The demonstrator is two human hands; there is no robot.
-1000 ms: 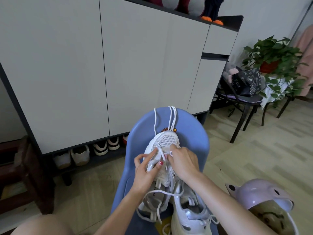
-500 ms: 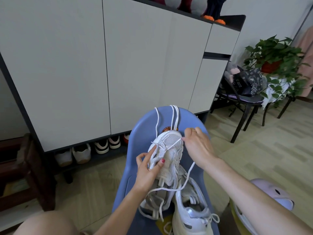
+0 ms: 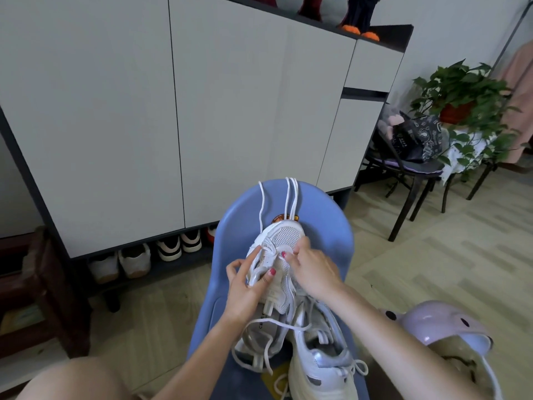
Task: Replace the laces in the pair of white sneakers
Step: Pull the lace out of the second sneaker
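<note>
1. Head view looks down on a blue chair (image 3: 326,226) with a pair of white sneakers on its seat, and I see both bare hands working at the farther one.
2. I see the upper sneaker (image 3: 284,241) lying toe-away against the chair back, its mesh toe just below a small round sticker.
3. My left hand (image 3: 248,287) grips that sneaker's left side, thumb curled over the eyelet row and fingers (image 3: 235,267) wrapped round the outer edge.
4. My right hand (image 3: 313,269) sits on the right of the tongue with its fingertips bent down onto the lacing area; it seems to pinch a lace there, but I cannot tell for sure.
5. I see white laces (image 3: 290,197) running from the toe up over the top edge of the chair back, three strands side by side.
6. More loose lace (image 3: 268,324) loops below my left wrist, across the heel opening.
7. The second sneaker (image 3: 320,368) lies nearer me, beside the first one's heel, partly under my right forearm.
8. A lilac helmet (image 3: 444,327) sits at the lower right.
9. Behind the chair stands a white cabinet (image 3: 115,111) with shoes tucked beneath it.
</note>
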